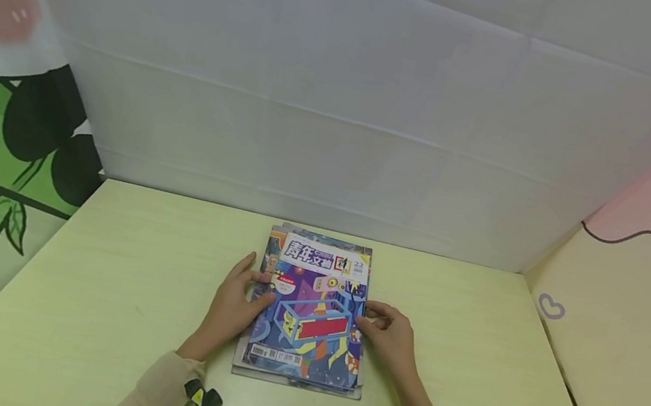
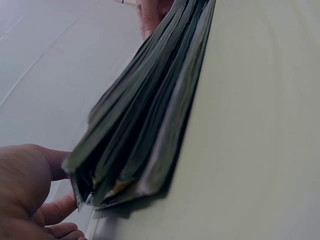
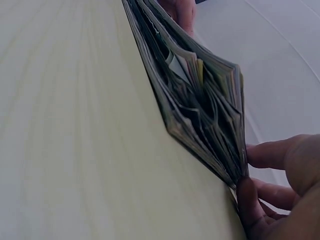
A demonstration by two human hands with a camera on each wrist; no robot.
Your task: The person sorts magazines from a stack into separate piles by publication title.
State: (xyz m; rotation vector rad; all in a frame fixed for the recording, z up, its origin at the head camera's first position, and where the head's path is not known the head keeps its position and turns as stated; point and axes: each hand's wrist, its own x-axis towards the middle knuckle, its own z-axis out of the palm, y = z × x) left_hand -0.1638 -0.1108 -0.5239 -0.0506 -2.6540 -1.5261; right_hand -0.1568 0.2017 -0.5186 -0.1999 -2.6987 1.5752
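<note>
A stack of magazines (image 1: 314,324) lies on the table between the two hands. Its top cover is purple and blue, with white Chinese lettering at the top. The left hand (image 1: 230,308) holds the stack's left edge, thumb and index finger against it. Opposite it, the right hand (image 1: 390,339) grips the right edge between thumb and fingers. In the left wrist view the magazines (image 2: 145,110) show several layers, with the left hand (image 2: 30,190) at one corner. Gaps part the pages of the magazines (image 3: 200,95) in the right wrist view, beside the right hand (image 3: 285,185).
A pale yellow table (image 1: 150,275) bears the stack. Behind it rises a white panel (image 1: 340,149). Cartoon-printed side panels stand at left (image 1: 26,137) and right (image 1: 631,312). Lower magazines stick out slightly beneath the top one.
</note>
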